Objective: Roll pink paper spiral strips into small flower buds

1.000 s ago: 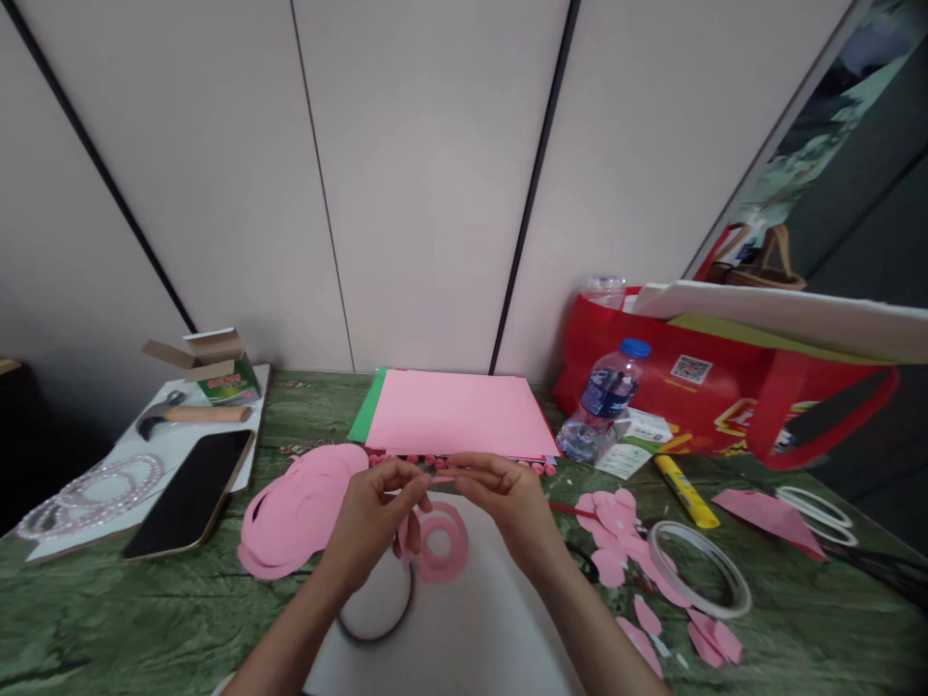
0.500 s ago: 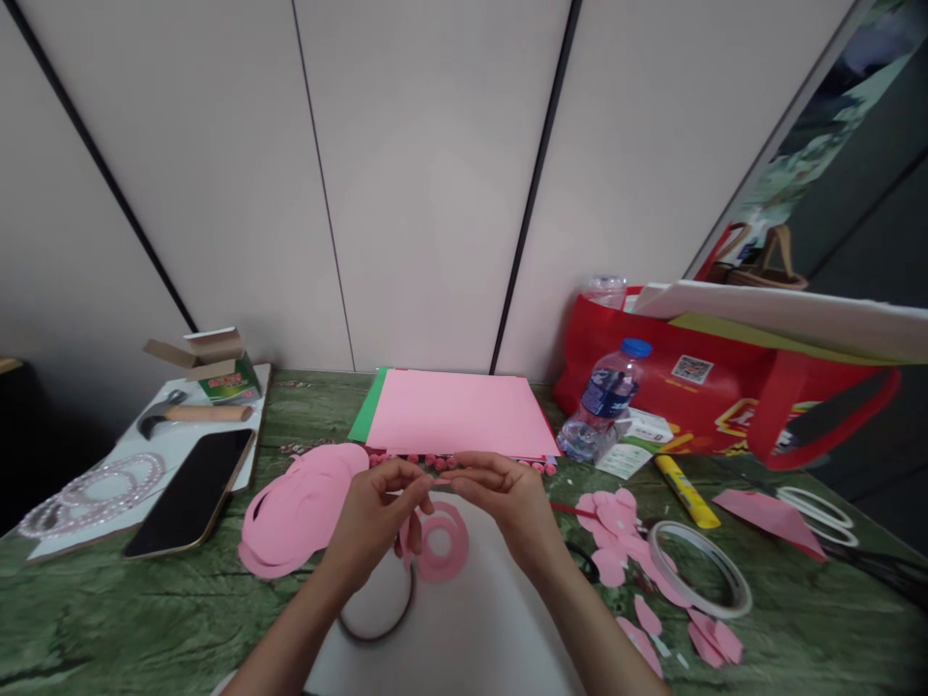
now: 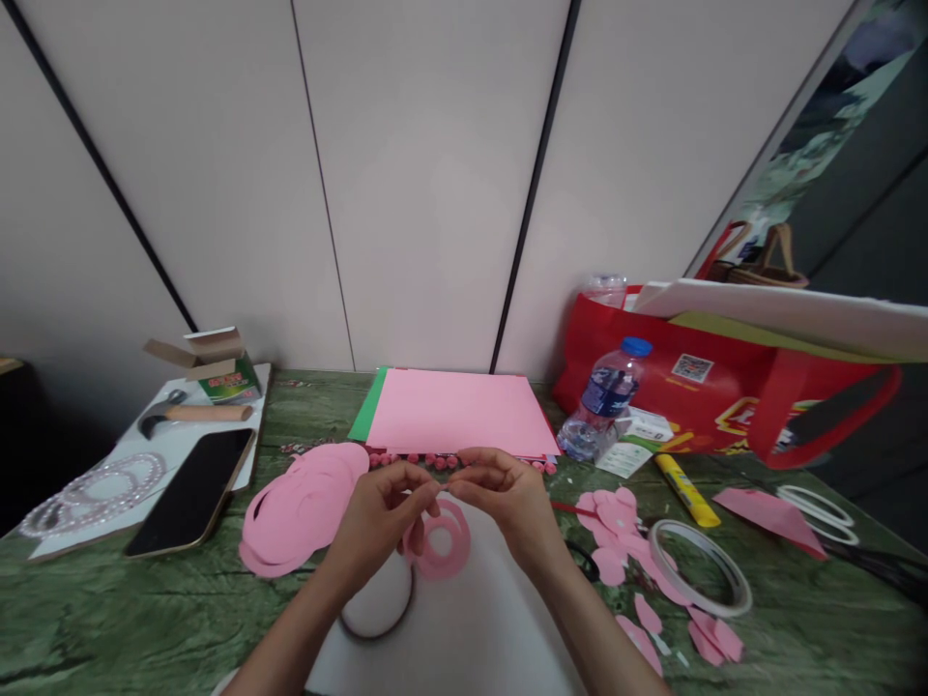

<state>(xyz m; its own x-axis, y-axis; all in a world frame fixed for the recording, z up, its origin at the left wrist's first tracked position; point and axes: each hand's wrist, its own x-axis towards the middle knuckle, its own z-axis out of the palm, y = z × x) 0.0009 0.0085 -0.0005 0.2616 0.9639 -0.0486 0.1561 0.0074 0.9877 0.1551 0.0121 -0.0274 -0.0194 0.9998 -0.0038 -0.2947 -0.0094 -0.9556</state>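
A cut pink paper spiral [image 3: 455,553] hangs below my fingers, its coils curling over a white board [image 3: 471,638]. My left hand [image 3: 388,517] pinches the paper strip between thumb and fingers. Facing it, my right hand [image 3: 507,498] is closed at the fingertips on the strip's end, which the fingers mostly hide. The two sets of fingertips almost meet. A thin dark ring [image 3: 377,636] lies on the board under my left wrist. Behind the hands, a row of small pink rolled roses [image 3: 431,462] runs along the front of stacked pink paper sheets [image 3: 460,411].
Pink paper discs [image 3: 304,507], a phone [image 3: 189,493], a hammer [image 3: 207,413] and bead strings [image 3: 94,493] lie left. To the right are a water bottle [image 3: 605,396], a red bag [image 3: 696,406], a yellow glue stick [image 3: 686,490], a tape roll [image 3: 739,590], scissors [image 3: 819,517] and paper scraps [image 3: 613,522].
Fingertips of both hands have shifted slightly around the strip, and the pink bit between them shows less. The spiral has moved a little. Everything else stays put.
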